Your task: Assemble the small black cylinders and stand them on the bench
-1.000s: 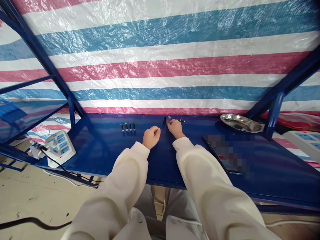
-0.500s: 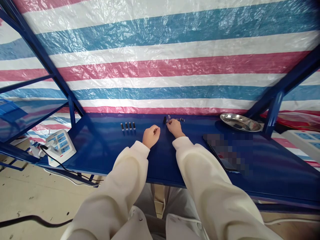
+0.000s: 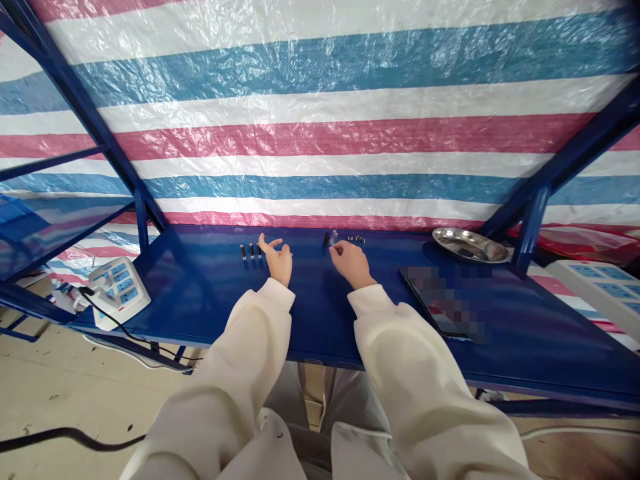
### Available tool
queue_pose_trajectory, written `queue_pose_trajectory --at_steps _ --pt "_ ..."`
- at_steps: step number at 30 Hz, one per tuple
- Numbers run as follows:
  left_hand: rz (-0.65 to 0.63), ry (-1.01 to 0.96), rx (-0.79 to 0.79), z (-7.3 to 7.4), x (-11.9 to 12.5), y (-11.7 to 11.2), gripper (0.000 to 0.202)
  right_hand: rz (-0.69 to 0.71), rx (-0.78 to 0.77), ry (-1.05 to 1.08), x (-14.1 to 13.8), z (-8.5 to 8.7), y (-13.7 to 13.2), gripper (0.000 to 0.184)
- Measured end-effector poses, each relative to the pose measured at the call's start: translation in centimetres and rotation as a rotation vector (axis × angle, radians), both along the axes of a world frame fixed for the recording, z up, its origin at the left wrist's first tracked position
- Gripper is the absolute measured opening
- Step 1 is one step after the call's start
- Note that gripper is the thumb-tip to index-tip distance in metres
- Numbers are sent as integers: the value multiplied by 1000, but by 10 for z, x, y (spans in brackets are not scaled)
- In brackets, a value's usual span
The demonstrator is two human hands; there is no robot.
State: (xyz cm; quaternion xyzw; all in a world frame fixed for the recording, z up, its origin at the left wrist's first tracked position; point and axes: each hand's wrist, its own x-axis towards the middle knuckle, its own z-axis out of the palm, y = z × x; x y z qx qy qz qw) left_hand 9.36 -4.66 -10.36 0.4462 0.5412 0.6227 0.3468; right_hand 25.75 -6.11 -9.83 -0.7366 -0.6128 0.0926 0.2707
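My left hand has its thumb and fingers spread at the right end of a row of small black cylinders with pale lower ends. Three of them show clearly, standing upright; a fourth, if there, is hidden by the fingers. My right hand is closed in a pinch over the tabletop, and I cannot make out what sits between its fingertips. Just beyond those fingertips are a small clear piece and a small black piece. Several tiny shiny metal parts lie behind the right hand.
The blue metal table backs onto a striped plastic sheet. To the right are an oval steel dish and a dark, partly blurred flat device. A white power strip with a cable sits at the left edge.
My left hand has moved left to the black cylinders and opened from a closed shape. My right hand stays by the clear piece, still pinched. The view has shifted slightly.
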Motion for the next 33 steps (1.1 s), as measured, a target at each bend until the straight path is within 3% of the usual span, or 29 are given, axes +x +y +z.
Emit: queue_pose_trajectory --at_steps 6,22,29,33 --pt "30 -49 -116 -4 -5 8 71 83 51 -12 -6 -3 -12 21" --pt "12 -78 -123 -12 -6 15 70 121 26 3 -7 -9 -15 20" --pt "-49 -166 -150 -7 -3 12 35 140 48 31 -6 -11 -14 20" --pt "-261 -294 -171 2 0 4 16 214 109 132 -8 -12 -13 21"
